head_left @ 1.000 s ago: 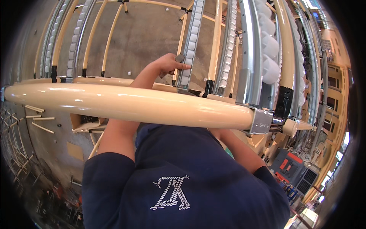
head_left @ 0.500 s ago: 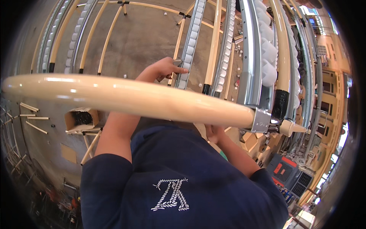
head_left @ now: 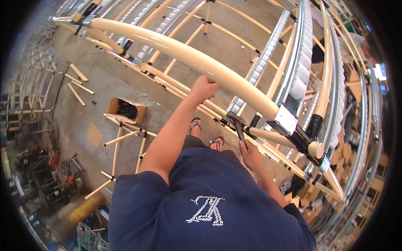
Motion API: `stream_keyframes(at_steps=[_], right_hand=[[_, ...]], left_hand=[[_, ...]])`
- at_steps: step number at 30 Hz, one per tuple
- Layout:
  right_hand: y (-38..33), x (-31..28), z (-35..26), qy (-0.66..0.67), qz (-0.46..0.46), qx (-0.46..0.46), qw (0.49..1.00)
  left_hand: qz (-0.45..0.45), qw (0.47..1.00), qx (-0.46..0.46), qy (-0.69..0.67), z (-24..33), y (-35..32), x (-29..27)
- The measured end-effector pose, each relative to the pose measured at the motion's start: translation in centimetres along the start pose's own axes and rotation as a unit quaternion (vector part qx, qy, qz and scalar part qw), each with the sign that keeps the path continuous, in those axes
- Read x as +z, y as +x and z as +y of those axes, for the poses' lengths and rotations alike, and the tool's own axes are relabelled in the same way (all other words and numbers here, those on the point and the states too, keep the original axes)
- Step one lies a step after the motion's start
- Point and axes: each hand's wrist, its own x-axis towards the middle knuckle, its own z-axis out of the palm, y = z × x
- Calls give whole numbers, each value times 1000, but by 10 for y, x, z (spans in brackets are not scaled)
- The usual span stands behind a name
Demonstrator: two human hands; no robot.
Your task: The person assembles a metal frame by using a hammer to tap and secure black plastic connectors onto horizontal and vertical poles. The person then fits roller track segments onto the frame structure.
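Cloth of a navy-blue short-sleeved shirt [head_left: 209, 180] fills the near foreground. Past it, a thick, glossy cream tube [head_left: 184, 53] slants down to a silver metal bracket [head_left: 285, 120] at its right end. The left hand [head_left: 204, 89] is at the tube's lower edge, fingers curled partly out of sight; how tightly they close, and on what, I cannot tell. The right hand [head_left: 250, 154] wraps firmly around a dark-handled hammer [head_left: 239, 129], whose head is beside the lower end of a silver roller track with white plastic wheels [head_left: 265, 62]; contact is unclear. Lower down, to the left, an open brown cardboard box [head_left: 139, 113] holds a heap of small black parts [head_left: 127, 108], near a frame of slim cream tubes [head_left: 117, 146]. At right lies jumbled brown cardboard [head_left: 345, 153]. Farther off, another person [head_left: 358, 44] shows behind the tracks.
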Motion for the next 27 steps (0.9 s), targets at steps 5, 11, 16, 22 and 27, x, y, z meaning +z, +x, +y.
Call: stream_keyframes(at_steps=[5, 11, 16, 22, 27], right_hand=[[6, 11, -1, 65, 22, -59, 996], [17, 7, -41, 7, -39, -181, 983], [63, 56, -112, 44, -71, -173, 981], [128, 129, -216, 219, -108, -40, 969], [190, 161, -318, 117, -65, -140, 981]], left_hand=[[241, 951, 32, -190, -65, -72, -66], [402, 876, -44, -264, -125, -78, -153], [404, 869, 4, -285, -138, -18, -218], [285, 887, -22, -363, -152, 40, -255], [181, 891, -18, -416, -174, 41, -270]])
